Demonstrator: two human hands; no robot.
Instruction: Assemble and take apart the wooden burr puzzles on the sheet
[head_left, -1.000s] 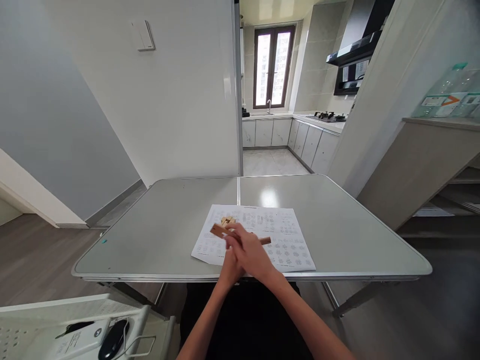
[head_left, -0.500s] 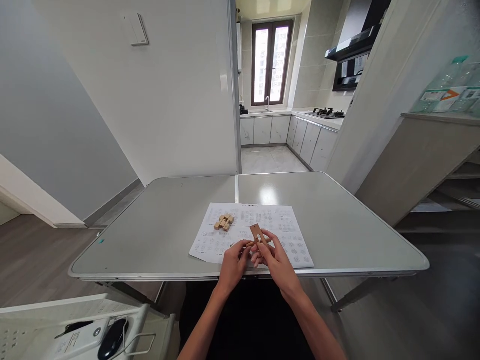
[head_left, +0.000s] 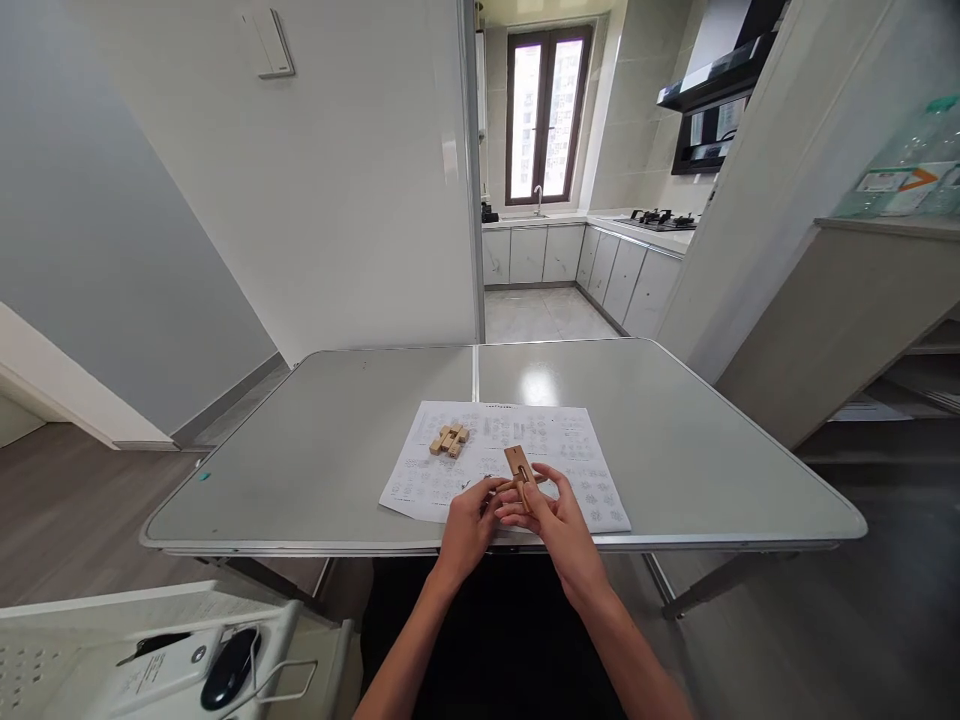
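A brown wooden puzzle piece (head_left: 517, 460), flat with a slot cut in it, stands up between my two hands above the paper sheet (head_left: 577, 425). My right hand (head_left: 556, 515) grips its lower right side, thumb in front and index finger raised. From the left, my left hand (head_left: 471, 515) pinches a thin wooden part that meets the slotted piece; their joint is partly hidden by fingers. Beyond my left hand, a small cluster of interlocked pale wooden blocks (head_left: 449, 440) lies on the printed sheet.
The grey folding table (head_left: 315, 450) has a metal-trimmed edge and a centre seam. At lower left, a white cart (head_left: 281, 640) holds a white box and a black computer mouse (head_left: 231, 668). Plastic bottles (head_left: 915, 170) stand on a shelf at right.
My right thumb and fingers have shifted on the slotted piece, and its slot is now more covered. The whole view has moved slightly. The block cluster stays on the sheet.
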